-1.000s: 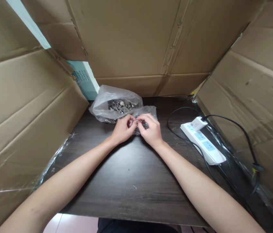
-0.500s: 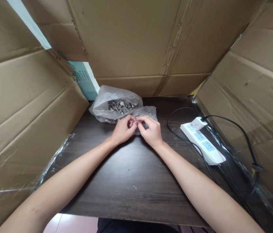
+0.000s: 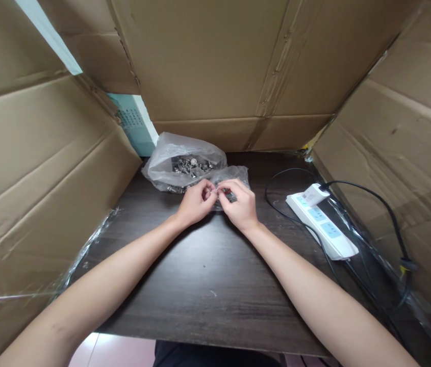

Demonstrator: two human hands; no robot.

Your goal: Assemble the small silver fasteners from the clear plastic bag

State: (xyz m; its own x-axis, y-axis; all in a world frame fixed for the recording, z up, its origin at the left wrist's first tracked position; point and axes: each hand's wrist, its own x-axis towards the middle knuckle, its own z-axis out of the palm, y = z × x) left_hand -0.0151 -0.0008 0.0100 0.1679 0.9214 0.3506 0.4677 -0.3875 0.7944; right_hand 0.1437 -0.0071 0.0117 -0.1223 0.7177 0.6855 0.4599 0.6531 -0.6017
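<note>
My left hand (image 3: 199,203) and my right hand (image 3: 238,203) meet fingertip to fingertip at the front of a clear plastic bag (image 3: 165,145). Each hand is closed in a pinch. A tiny shiny metal piece (image 3: 211,191) shows between the left fingertips; it is too small to name. What the right fingers hold, if anything, is mostly hidden by them. Inside the bag's open mouth lie many small silvery metal parts (image 3: 192,165). A second stretch of clear plastic (image 3: 240,174) lies just behind my right hand, with a bit of red near the fingers.
To the right, a white power strip (image 3: 324,227) with a plugged-in white adapter (image 3: 314,194) rests on the dark wooden table (image 3: 184,290). Black cables (image 3: 387,211) loop around it. Cardboard walls (image 3: 207,61) enclose the left, back and right sides.
The fingertips of both hands have shifted very slightly while still pinched together. The bag and power strip stay in place; the view has moved a little.
</note>
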